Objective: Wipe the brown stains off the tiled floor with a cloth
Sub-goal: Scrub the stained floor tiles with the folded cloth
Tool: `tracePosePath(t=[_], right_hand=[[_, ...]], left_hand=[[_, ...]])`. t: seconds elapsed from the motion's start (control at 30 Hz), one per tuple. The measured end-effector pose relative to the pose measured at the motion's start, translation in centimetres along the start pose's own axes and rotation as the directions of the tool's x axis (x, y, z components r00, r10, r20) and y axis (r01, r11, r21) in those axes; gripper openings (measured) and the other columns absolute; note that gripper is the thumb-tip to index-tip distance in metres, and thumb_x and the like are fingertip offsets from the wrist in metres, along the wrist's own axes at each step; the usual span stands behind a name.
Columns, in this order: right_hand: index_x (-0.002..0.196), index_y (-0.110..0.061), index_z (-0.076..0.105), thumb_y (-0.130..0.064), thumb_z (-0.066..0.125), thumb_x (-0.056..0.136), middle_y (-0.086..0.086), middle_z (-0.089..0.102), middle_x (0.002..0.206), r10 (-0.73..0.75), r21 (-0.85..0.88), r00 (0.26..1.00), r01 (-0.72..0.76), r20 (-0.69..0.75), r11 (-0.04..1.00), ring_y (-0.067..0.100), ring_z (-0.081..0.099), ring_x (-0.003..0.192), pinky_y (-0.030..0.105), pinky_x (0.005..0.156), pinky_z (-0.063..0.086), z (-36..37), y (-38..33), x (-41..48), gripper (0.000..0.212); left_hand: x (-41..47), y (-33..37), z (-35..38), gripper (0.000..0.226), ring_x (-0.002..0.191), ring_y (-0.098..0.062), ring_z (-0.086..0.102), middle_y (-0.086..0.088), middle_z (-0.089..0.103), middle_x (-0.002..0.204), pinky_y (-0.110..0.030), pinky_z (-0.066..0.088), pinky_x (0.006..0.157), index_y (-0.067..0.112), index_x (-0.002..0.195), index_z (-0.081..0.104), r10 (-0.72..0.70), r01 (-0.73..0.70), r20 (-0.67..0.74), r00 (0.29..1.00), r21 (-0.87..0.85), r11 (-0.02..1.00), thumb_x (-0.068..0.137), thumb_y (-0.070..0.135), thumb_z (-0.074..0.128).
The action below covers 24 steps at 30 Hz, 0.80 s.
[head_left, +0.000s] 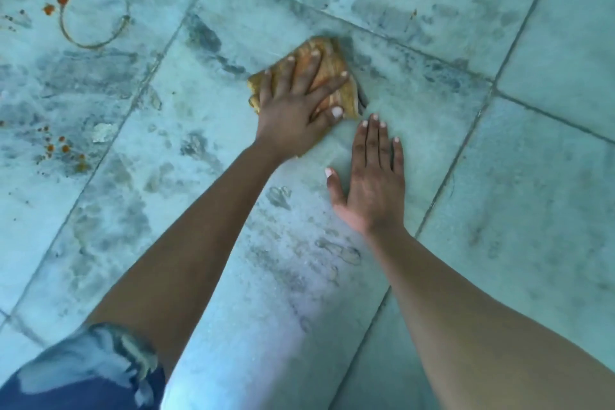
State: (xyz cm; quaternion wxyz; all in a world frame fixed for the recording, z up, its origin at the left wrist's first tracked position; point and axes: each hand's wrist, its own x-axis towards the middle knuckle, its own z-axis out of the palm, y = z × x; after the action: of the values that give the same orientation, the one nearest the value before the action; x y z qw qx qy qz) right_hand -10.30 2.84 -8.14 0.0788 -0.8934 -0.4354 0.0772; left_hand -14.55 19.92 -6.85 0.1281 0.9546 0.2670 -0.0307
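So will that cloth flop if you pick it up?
Probably floppy: the cloth lies folded and flat under the left hand. Likely light, though maybe damp and heavier, since the floor looks smeared wet.

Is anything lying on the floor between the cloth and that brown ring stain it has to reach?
Nothing visible does. Between the cloth under the left hand and the ring stain lies only smudged tile and a grout line. The right hand rests on the other side.
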Motion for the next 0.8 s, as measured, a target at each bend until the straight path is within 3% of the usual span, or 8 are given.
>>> tracePosePath(t=[0.13, 0.23, 0.33, 0.4, 0.47, 0.57, 0.67, 0.8], right_hand=[[0.147, 0.003, 0.013, -0.051, 0.025, 0.089, 0.021, 0.012, 0.155, -0.001, -0.011, 1.000, 0.002, 0.014, 1.000, 0.031, 0.010, 0.145, 0.046, 0.118, 0.009, 0.0, 0.0, 0.0, 0.080], [0.147, 0.003, 0.010, -0.051, 0.023, 0.090, 0.022, 0.010, 0.156, -0.006, -0.028, 1.000, 0.007, 0.013, 1.000, 0.031, 0.009, 0.145, 0.046, 0.118, 0.009, 0.0, 0.0, 0.1, 0.080], [0.147, 0.003, 0.008, -0.052, 0.022, 0.091, 0.021, 0.009, 0.156, -0.009, -0.035, 1.000, 0.009, 0.009, 0.999, 0.031, 0.008, 0.145, 0.045, 0.118, 0.007, 0.1, 0.1, 0.1, 0.080], [0.147, 0.002, 0.008, -0.052, 0.021, 0.090, 0.021, 0.008, 0.156, -0.009, -0.033, 1.000, 0.010, 0.013, 0.999, 0.031, 0.007, 0.145, 0.045, 0.118, 0.005, 0.0, 0.0, 0.1, 0.080], [0.147, 0.002, 0.008, -0.052, 0.020, 0.089, 0.021, 0.009, 0.156, -0.011, -0.022, 1.000, 0.011, 0.019, 1.000, 0.030, 0.007, 0.145, 0.044, 0.118, 0.004, 0.0, 0.0, 0.1, 0.081], [0.147, 0.003, 0.010, -0.051, 0.022, 0.088, 0.022, 0.009, 0.156, -0.018, -0.002, 1.000, 0.018, 0.014, 1.000, 0.031, 0.007, 0.145, 0.044, 0.118, 0.004, -0.1, 0.0, 0.1, 0.081], [0.147, 0.003, 0.009, -0.051, 0.023, 0.090, 0.021, 0.008, 0.156, -0.012, -0.005, 1.000, 0.012, 0.008, 1.000, 0.031, 0.007, 0.145, 0.045, 0.118, 0.006, 0.0, 0.1, 0.1, 0.080], [0.147, 0.005, 0.012, -0.051, 0.024, 0.091, 0.023, 0.011, 0.155, -0.018, 0.000, 1.000, 0.018, -0.005, 1.000, 0.032, 0.010, 0.145, 0.047, 0.118, 0.010, 0.1, 0.1, 0.1, 0.079]], left_hand=[[-7.2, -3.7, 0.3, 0.064, 0.144, -0.034, 0.016, -0.001, 0.021, 0.157, -0.059, 0.011, 0.112, 0.042, 0.143, 0.028, 0.071, -0.070, -0.013, 0.997, 0.054, 0.996, 0.087, 0.071, 0.017], [-5.2, -6.5, -1.0, 0.063, 0.144, -0.033, 0.010, -0.001, 0.014, 0.159, -0.058, 0.008, 0.113, 0.045, 0.144, 0.025, -0.148, 0.149, -0.020, 0.989, 0.041, 0.988, 0.086, 0.070, 0.018], [-0.2, -4.0, -1.5, 0.055, 0.145, -0.034, 0.004, 0.002, 0.006, 0.160, -0.058, 0.004, 0.113, 0.048, 0.144, 0.019, -0.349, 0.348, -0.041, 0.936, -0.014, 0.937, 0.092, 0.062, 0.026], [0.7, -1.2, -0.9, 0.054, 0.145, -0.036, 0.002, 0.002, 0.003, 0.160, -0.058, 0.002, 0.113, 0.048, 0.145, 0.017, -0.309, 0.309, -0.027, 0.951, -0.017, 0.951, 0.094, 0.060, 0.027], [-1.8, 0.6, 0.2, 0.056, 0.145, -0.035, 0.004, 0.002, 0.006, 0.160, -0.059, 0.002, 0.113, 0.046, 0.146, 0.017, -0.165, 0.166, -0.024, 0.986, 0.015, 0.986, 0.092, 0.062, 0.024], [-8.2, -1.1, 0.8, 0.060, 0.145, -0.034, 0.011, 0.000, 0.014, 0.159, -0.058, 0.006, 0.113, 0.043, 0.145, 0.020, -0.044, 0.044, -0.010, 0.999, 0.051, 0.998, 0.088, 0.062, 0.020], [-9.9, -6.1, -0.3, 0.064, 0.145, -0.034, 0.008, -0.003, 0.009, 0.159, -0.058, 0.007, 0.114, 0.041, 0.147, 0.019, -0.233, 0.232, 0.000, 0.973, 0.069, 0.970, 0.087, 0.063, 0.017], [-2.6, -9.1, -2.2, 0.054, 0.145, -0.032, 0.008, -0.001, 0.006, 0.160, -0.056, 0.006, 0.113, 0.043, 0.146, 0.019, -0.604, 0.599, -0.075, 0.793, -0.082, 0.797, 0.095, 0.056, 0.027]])
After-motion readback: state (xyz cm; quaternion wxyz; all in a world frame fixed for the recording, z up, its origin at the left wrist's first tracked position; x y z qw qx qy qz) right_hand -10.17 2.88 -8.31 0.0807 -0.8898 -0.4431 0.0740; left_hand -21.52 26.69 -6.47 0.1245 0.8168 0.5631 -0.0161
